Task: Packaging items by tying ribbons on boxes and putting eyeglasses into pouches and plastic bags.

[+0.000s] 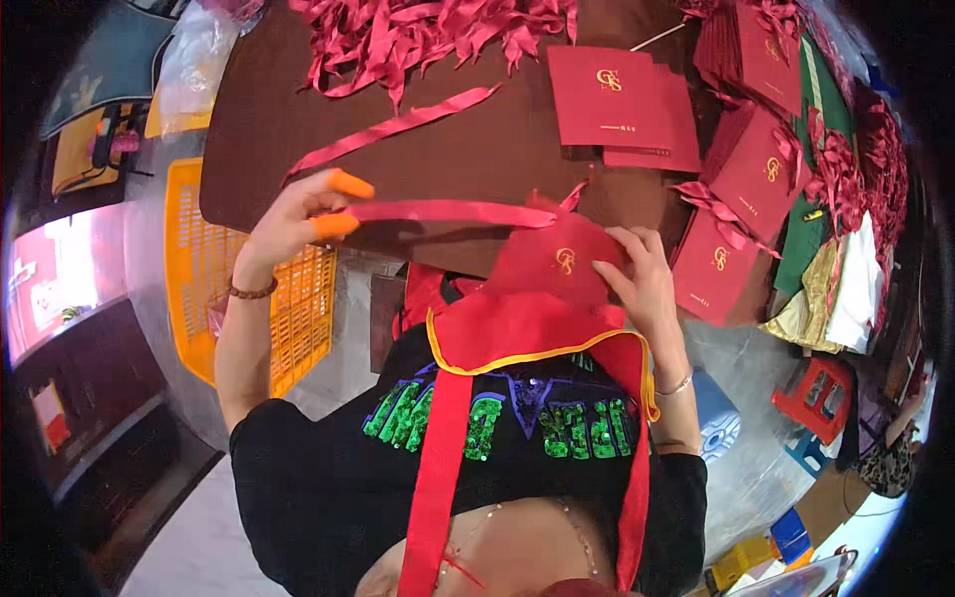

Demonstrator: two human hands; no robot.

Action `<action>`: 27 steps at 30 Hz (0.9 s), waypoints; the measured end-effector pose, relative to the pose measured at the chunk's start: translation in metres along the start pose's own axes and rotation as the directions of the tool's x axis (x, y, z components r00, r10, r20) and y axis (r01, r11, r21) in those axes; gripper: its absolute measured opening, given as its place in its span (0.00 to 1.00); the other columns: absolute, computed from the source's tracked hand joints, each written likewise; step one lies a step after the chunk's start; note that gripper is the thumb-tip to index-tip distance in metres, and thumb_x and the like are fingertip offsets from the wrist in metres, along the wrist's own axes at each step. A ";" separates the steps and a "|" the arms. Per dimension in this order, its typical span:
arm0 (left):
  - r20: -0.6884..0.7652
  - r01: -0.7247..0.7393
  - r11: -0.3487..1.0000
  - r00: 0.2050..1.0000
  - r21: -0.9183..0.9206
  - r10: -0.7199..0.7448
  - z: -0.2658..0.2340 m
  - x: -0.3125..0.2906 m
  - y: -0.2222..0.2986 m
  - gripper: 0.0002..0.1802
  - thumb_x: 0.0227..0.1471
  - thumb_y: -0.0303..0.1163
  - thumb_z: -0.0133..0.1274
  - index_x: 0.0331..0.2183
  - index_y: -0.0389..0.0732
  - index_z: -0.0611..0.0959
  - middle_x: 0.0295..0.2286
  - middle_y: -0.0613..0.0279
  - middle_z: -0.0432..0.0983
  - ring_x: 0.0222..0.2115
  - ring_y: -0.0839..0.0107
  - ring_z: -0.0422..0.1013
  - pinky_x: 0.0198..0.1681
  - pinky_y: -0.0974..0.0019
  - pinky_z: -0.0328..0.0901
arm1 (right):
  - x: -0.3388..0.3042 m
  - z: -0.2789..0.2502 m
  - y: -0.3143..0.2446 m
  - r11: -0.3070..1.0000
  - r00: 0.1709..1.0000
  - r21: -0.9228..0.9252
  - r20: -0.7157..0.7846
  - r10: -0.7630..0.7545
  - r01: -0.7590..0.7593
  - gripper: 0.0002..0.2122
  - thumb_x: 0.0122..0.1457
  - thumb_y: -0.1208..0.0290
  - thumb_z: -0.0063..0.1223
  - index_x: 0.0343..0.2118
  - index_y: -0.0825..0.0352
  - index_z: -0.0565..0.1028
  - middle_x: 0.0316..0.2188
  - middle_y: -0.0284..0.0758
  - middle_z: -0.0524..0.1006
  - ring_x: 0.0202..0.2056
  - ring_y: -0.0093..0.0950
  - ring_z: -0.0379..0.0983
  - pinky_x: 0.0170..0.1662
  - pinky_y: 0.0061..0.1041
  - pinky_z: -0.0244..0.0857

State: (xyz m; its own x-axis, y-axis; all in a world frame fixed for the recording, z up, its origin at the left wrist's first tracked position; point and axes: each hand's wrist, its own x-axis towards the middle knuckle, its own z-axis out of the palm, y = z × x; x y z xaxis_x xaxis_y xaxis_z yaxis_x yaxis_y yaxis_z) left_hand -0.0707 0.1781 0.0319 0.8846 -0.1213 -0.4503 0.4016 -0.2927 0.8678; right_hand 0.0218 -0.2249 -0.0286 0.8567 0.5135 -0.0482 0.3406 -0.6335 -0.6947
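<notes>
My left hand (298,219), with orange finger covers on thumb and forefinger, pinches one end of a red ribbon (438,211). The ribbon stretches across to the top edge of a flat red paper bag (557,254) with a gold emblem. A short ribbon end sticks up from that same edge. Gripping the bag's right side is my right hand (642,274), thumb on the front face and the other fingers partly hidden. The bag rests against the table's near edge, above my red apron with yellow trim (527,333).
On the brown table (438,154) lie a heap of red ribbons (428,35), one loose ribbon (398,127) and flat red bags (627,104). Stacks of ribboned red bags (751,164) stand at right. An orange plastic crate (189,269) is at left; a red stool (816,398) is at right.
</notes>
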 end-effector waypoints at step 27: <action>0.190 -0.484 0.731 0.872 0.481 0.451 0.186 0.088 0.030 0.08 0.48 0.33 0.50 0.33 0.43 0.76 0.25 0.60 0.68 0.31 0.64 0.63 0.38 0.61 0.52 | 0.014 0.007 0.014 0.725 0.918 0.567 0.298 0.261 -0.390 0.12 0.58 0.70 0.46 0.43 0.67 0.70 0.34 0.30 0.69 0.31 0.17 0.68 0.24 0.15 0.68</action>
State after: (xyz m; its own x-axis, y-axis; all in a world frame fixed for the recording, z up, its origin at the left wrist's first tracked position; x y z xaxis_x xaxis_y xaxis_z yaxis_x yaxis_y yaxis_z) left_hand -0.0243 -0.0175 -0.0206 0.9073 -0.4185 -0.0408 -0.2485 -0.6117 0.7510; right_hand 0.0361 -0.2223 -0.0437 0.7600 0.4790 -0.4393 -0.3066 -0.3317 -0.8922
